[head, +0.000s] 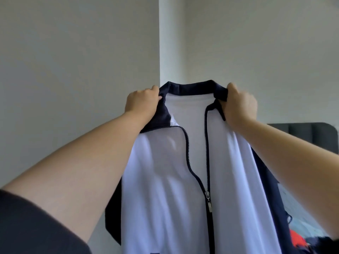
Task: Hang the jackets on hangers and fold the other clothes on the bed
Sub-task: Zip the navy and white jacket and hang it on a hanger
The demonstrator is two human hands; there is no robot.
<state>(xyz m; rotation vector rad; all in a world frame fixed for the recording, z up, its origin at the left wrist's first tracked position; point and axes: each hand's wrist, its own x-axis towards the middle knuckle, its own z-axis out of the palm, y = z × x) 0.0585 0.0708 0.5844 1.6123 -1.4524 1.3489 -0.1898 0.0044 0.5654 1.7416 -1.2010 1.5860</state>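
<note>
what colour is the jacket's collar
Dark navy collar on the mostly white jacket, clearest in the head view.

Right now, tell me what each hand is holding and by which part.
Both hold one jacket, raised by its navy collar: the left hand grips the collar's left end, the right hand its right end.

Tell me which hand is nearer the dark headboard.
Right. The right hand grips the collar of the jacket at its end toward the headboard, up and left of it. The left hand grips the other end, farther off across the jacket.
</note>
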